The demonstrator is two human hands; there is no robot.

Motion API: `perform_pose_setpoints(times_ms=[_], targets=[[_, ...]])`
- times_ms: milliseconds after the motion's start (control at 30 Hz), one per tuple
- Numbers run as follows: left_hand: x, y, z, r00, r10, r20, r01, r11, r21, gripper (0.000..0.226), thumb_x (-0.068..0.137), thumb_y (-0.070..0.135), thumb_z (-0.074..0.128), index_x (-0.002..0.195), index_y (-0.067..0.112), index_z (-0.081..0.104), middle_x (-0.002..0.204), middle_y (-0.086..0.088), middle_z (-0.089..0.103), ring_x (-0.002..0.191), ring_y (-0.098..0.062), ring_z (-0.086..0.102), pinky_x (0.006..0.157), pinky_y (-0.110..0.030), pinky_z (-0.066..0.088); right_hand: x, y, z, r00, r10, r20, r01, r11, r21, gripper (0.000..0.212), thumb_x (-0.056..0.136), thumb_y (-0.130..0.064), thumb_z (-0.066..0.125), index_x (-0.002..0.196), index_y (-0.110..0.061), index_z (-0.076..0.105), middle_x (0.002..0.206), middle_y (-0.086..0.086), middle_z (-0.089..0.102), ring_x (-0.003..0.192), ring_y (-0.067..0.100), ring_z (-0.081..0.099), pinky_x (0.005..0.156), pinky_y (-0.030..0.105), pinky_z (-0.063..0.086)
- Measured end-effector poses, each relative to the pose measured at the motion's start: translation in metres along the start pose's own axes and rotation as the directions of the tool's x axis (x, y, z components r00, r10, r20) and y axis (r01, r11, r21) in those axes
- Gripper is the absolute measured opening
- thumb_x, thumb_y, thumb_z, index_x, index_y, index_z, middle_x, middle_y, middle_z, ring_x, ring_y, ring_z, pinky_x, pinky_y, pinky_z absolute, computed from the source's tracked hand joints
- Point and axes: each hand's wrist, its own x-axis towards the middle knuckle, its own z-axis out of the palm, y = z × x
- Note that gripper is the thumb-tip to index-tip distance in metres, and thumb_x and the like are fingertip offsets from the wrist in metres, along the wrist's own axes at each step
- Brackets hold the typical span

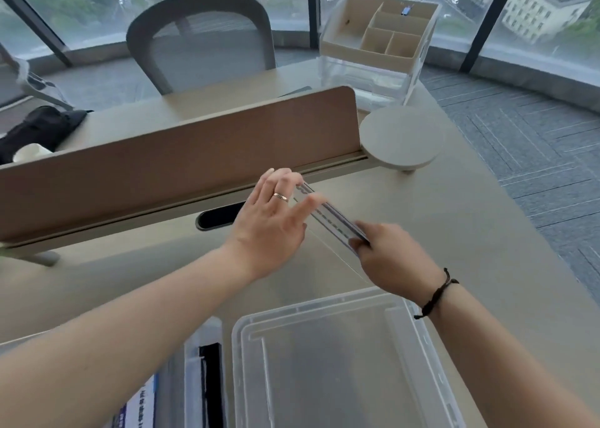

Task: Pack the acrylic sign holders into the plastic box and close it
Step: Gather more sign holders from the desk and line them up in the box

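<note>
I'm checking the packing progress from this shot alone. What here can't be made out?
Head view:
- Plastic box: near side cut off by the bottom edge.
- Sign holder: clear, so its lower outline is faint; the right hand hides one end.
- Printed sheet: text too small, the left arm covers part.

Head-worn view, forward-down over desk (422, 219)

A beige desk (454, 232) carries a clear plastic box (341, 362).
</note>
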Motion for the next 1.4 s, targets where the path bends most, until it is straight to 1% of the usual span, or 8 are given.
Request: perform_pose_setpoints(times_ms=[233,367,500,733,900,1167,1333,1400], targets=[[-0.038,-0.048,-0.056,0.972,0.221,0.080,-0.228,0.970,0.086,0.020,0.090,0.021,0.060,0.110,0.021,0.060,0.100,0.002,0.067,0.105,-0.023,0.064,0.117,-0.048,0.029,-0.025,-0.078,0.027,0.992,-0.119,0.038,0.119,0.993,0.013,0.018,0.097,-0.023,0.047,0.080,-0.020,0.050,0.061,-0.001,0.052,0.057,0.018,0.048,0.052,0.033,0.034],[-0.070,-0.075,-0.082,0.944,0.251,0.216,-0.268,0.962,0.056,0.003,0.091,0.019,0.059,0.092,0.018,0.062,0.080,0.001,0.067,0.073,-0.028,0.064,0.088,-0.040,0.051,-0.033,-0.123,0.050,0.984,-0.159,0.076,0.162,0.986,-0.036,0.017,0.097,-0.022,0.046,0.081,-0.018,0.050,0.062,-0.001,0.052,0.058,0.021,0.048,0.052,0.035,0.034],[-0.105,-0.103,-0.112,0.887,0.141,0.440,-0.182,0.982,0.051,0.013,0.099,0.028,0.045,0.103,0.024,0.057,0.096,0.006,0.066,0.087,-0.025,0.061,0.083,-0.042,0.048,-0.046,-0.170,0.077,0.980,-0.166,0.111,0.171,0.985,-0.034,0.018,0.096,-0.023,0.046,0.080,-0.017,0.050,0.064,-0.001,0.054,0.058,0.022,0.049,0.049,0.033,0.033],[-0.177,-0.146,-0.151,0.818,0.141,0.558,-0.152,0.988,-0.027,0.015,0.098,0.034,0.050,0.106,0.027,0.060,0.098,0.007,0.066,0.093,-0.025,0.061,0.083,-0.042,0.049,-0.087,-0.256,0.130,0.982,-0.101,0.159,0.098,0.995,0.024,0.025,0.094,-0.018,0.043,0.069,-0.020,0.045,0.060,-0.002,0.049,0.051,0.017,0.040,0.049,0.033,0.033],[-0.215,-0.158,-0.155,0.699,0.175,0.694,-0.178,0.982,-0.068,0.017,0.095,0.031,0.052,0.105,0.030,0.065,0.100,0.008,0.068,0.098,-0.019,0.060,0.080,-0.040,0.052,-0.114,-0.283,0.183,0.980,0.004,0.197,-0.026,0.994,0.105,0.023,0.095,-0.017,0.043,0.072,-0.014,0.043,0.059,-0.001,0.046,0.050,0.017,0.037,0.050,0.032,0.031],[-0.233,-0.149,-0.121,0.717,0.386,0.580,-0.396,0.911,-0.117,0.008,0.090,0.026,0.059,0.090,0.028,0.067,0.083,0.004,0.068,0.084,-0.027,0.063,0.075,-0.041,0.054,-0.152,-0.280,0.247,0.967,0.236,0.093,-0.253,0.927,0.277,0.030,0.099,-0.017,0.041,0.069,-0.018,0.039,0.058,-0.005,0.040,0.050,0.014,0.033,0.050,0.029,0.031],[-0.237,-0.136,-0.102,0.681,0.460,0.570,-0.473,0.870,-0.138,0.021,0.085,0.012,0.059,0.074,0.028,0.054,0.060,0.011,0.042,0.071,-0.027,0.061,0.069,-0.041,0.055,-0.166,-0.269,0.262,0.950,0.296,0.097,-0.312,0.909,0.276,0.027,0.099,-0.018,0.041,0.073,-0.013,0.040,0.061,-0.001,0.041,0.052,0.016,0.034,0.051,0.030,0.032],[-0.240,-0.134,-0.092,0.660,0.448,0.604,-0.469,0.873,-0.135,0.020,0.084,0.007,0.058,0.082,0.027,0.061,0.069,0.010,0.056,0.073,-0.026,0.062,0.065,-0.039,0.055,-0.163,-0.264,0.272,0.935,0.335,0.116,-0.355,0.895,0.271,0.024,0.099,-0.018,0.039,0.076,-0.012,0.042,0.063,0.000,0.044,0.054,0.018,0.038,0.053,0.030,0.034]])
